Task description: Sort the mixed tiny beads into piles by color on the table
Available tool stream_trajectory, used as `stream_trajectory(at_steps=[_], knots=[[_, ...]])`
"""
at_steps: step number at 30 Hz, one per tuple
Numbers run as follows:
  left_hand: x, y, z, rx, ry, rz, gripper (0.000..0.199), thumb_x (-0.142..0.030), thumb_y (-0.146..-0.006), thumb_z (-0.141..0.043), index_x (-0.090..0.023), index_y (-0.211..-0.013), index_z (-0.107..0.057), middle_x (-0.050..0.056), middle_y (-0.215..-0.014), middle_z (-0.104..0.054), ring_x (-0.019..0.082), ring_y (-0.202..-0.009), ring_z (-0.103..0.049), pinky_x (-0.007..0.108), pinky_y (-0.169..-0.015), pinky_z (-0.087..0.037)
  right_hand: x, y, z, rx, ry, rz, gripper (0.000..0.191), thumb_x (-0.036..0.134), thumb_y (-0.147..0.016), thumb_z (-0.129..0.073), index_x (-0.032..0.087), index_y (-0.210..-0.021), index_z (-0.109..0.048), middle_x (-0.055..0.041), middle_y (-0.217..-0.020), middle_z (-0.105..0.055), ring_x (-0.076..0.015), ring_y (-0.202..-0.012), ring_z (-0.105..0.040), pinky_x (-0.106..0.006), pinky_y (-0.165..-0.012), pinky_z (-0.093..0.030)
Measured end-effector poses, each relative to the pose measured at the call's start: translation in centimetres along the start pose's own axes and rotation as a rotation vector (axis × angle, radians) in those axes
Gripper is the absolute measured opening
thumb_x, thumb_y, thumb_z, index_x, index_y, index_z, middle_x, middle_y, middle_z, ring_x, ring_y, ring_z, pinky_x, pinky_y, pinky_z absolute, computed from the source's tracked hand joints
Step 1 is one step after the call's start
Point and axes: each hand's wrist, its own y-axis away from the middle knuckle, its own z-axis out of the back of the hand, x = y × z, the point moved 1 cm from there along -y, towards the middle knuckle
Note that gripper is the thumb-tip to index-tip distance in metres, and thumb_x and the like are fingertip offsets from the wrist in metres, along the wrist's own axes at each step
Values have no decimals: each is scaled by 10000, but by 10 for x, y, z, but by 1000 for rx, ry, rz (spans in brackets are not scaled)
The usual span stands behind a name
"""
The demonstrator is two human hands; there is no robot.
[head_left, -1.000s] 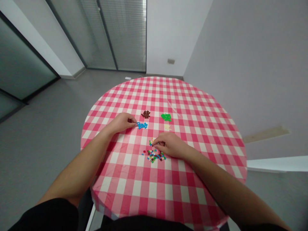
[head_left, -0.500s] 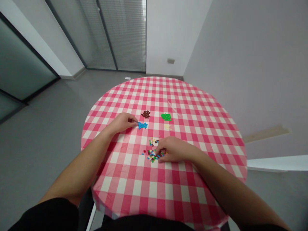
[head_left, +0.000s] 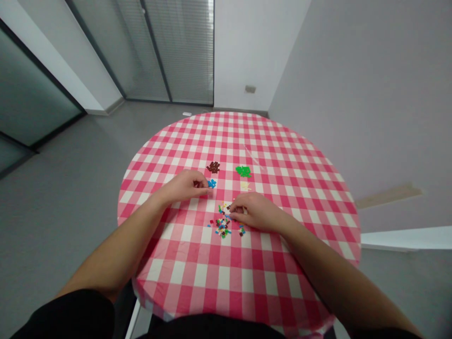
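Observation:
My left hand [head_left: 189, 185] is beside the pile of small blue blocks [head_left: 212, 183] and partly hides it. Its thumb and curled forefinger are a little apart, with nothing visible between them. My right hand [head_left: 257, 211] is over the right side of a mixed heap of tiny coloured blocks [head_left: 223, 228]. Its thumb and forefinger pinch what looks like a small blue block [head_left: 228, 216] at the fingertips. Beyond the hands lie a brown block pile [head_left: 213, 167], a green block pile [head_left: 243, 171] and a few cream blocks [head_left: 245, 186].
The round table has a red and white checked cloth [head_left: 226, 278]. A few loose blocks [head_left: 242, 230] lie right of the heap. A wall [head_left: 381, 103] stands to the right, and glass partitions [head_left: 183, 52] are beyond the table.
My left hand has shifted right and slightly nearer, across the blue pile. My right hand has lifted from the heap and moved slightly away from me, uncovering blocks.

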Motion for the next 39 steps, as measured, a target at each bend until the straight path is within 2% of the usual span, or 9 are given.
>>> stream_trajectory(at_steps=[5,10,16,21,25,27,33,35,39], knots=[[-29,4,-18,331,-54,-127,290,-328,-798,-750,-149,-632,-592,-5,-671,-625,97,-605,-531,227,-586,-347,-12,6,21,-174,-20,-142,148,219,-890,-595,150,-874,-725,-66,-818,-730,-159,-707,-621,-258,-635,-389],[-41,7,-33,502,-283,-171,333,-370,-713,-837,-165,-658,-580,-31,-657,-583,101,-599,-483,251,-563,-267,-17,14,33,-21,16,-214,188,156,-871,-553,144,-933,-730,-77,-892,-744,-165,-722,-633,-262,-651,-403],[-39,6,-38,471,-372,-174,334,-361,-741,-818,-170,-665,-554,-29,-666,-568,114,-617,-480,263,-571,-244,-15,13,21,60,-32,-207,210,180,-866,-563,137,-986,-730,-81,-853,-733,-161,-672,-617,-266,-618,-407],[-31,1,-35,412,-353,-157,298,-320,-812,-746,-166,-658,-543,-23,-660,-552,118,-625,-478,267,-578,-241,-13,3,1,14,-317,-160,203,221,-874,-576,151,-1009,-710,-57,-826,-728,-149,-676,-643,-252,-622,-457],[-27,0,-31,377,-294,-135,313,-348,-802,-754,-167,-656,-545,-25,-656,-550,113,-608,-467,268,-575,-239,-13,4,0,54,-587,-156,204,282,-891,-581,161,-1026,-675,-41,-798,-711,-149,-660,-658,-256,-606,-500],[-26,2,-29,416,-256,-130,331,-369,-760,-789,-170,-651,-548,-31,-651,-556,111,-594,-467,266,-567,-239,-14,9,6,137,-680,-188,175,310,-883,-599,160,-953,-655,-29,-747,-693,-146,-631,-656,-261,-598,-519],[-25,8,-24,504,-227,-97,337,-343,-662,-851,-182,-664,-554,-56,-610,-536,108,-552,-444,269,-542,-226,-16,21,18,575,-658,-196,86,238,-857,-615,156,-839,-597,-5,-658,-657,-122,-581,-617,-225,-553,-484],[-24,7,-26,501,-244,-97,327,-326,-679,-839,-181,-656,-546,-53,-605,-529,109,-554,-439,271,-546,-223,-15,19,14,556,-684,-149,86,233,-857,-627,153,-858,-597,-6,-687,-660,-113,-599,-612,-213,-558,-464],[-22,3,-29,469,-278,-94,321,-347,-753,-784,-177,-648,-533,-43,-605,-523,108,-550,-424,273,-556,-223,-17,11,0,324,-801,-66,167,278,-850,-684,150,-946,-638,-31,-823,-690,-116,-705,-630,-220,-613,-477]])
